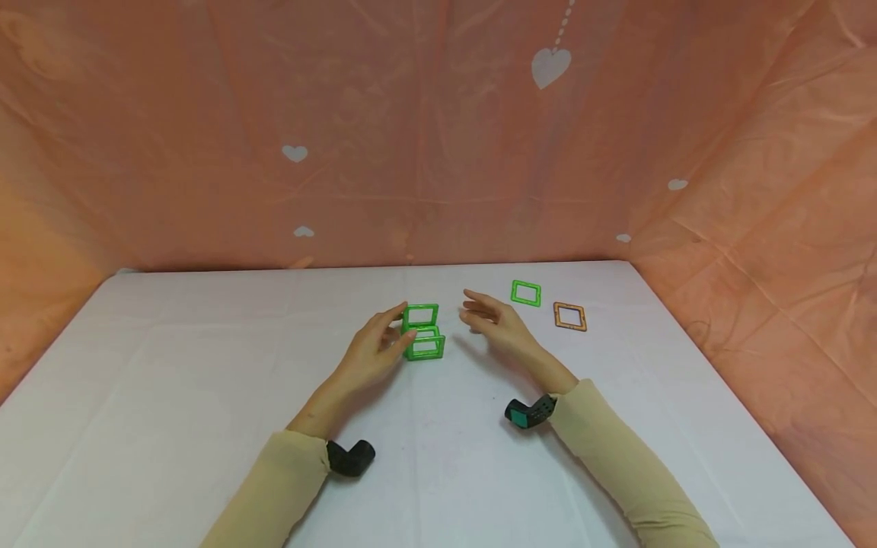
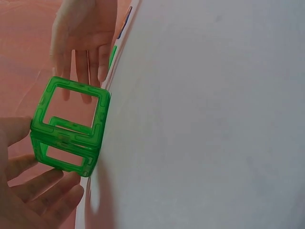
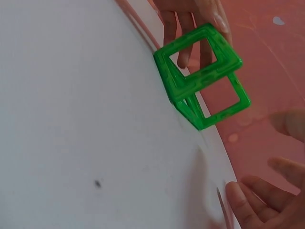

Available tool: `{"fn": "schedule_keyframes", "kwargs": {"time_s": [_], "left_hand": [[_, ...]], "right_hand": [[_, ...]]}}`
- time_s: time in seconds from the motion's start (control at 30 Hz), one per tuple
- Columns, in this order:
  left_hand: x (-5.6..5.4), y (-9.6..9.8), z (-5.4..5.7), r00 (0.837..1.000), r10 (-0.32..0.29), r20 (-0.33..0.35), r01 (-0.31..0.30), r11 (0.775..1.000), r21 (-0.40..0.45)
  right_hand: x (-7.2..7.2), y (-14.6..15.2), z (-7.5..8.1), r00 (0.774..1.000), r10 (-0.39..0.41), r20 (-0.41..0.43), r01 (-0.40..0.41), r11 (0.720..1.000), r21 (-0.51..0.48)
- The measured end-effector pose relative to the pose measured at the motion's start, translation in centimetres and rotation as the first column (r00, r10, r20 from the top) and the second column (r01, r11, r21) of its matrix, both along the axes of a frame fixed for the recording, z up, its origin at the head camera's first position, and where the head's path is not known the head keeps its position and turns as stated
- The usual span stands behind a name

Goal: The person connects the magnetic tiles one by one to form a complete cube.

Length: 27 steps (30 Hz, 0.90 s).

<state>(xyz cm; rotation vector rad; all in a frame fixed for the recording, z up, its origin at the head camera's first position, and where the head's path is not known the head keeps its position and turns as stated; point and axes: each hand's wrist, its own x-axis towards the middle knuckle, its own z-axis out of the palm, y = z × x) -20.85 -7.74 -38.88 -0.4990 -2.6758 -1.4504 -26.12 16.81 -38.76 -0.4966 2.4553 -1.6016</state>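
Several green magnetic tiles are joined into a box-like frame with open sides, standing near the middle of the table. My left hand holds this frame from its left side, thumb toward the front and a finger at the back. In the left wrist view the thumb and fingertips meet the edges of the green frame. Across a gap to the right, my right hand hovers over the table with its fingers extended, holding nothing. The right wrist view shows the green frame apart from that hand.
A loose green magnetic tile lies flat beyond the right hand. To its right lies an orange magnetic tile. The white-covered table meets an orange cloth with pale hearts at the back and sides.
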Motion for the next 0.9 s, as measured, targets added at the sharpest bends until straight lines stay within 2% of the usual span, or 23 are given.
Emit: {"fn": "schedule_keyframes", "kwargs": {"time_s": [0.27,0.6,0.73,0.9], "left_hand": [[0.0,0.0,-0.1,1.000,0.013,0.008,-0.013,1.000,0.007],[0.1,0.2,-0.2,1.000,0.011,0.003,-0.011,1.000,0.008],[0.1,0.2,-0.2,1.000,0.013,-0.001,-0.013,1.000,0.008],[0.2,0.1,-0.2,1.000,0.013,0.003,-0.013,1.000,0.014]], "right_hand": [[-0.4,0.6,0.5,0.993,-0.109,-0.036,0.109,0.994,0.004],[-1.5,2.4,0.5,0.959,-0.279,-0.050,0.280,0.960,0.024],[-2.0,2.9,0.6,0.953,-0.290,-0.084,0.296,0.953,0.065],[-2.5,3.3,0.6,0.943,-0.277,-0.184,0.307,0.938,0.161]]}}
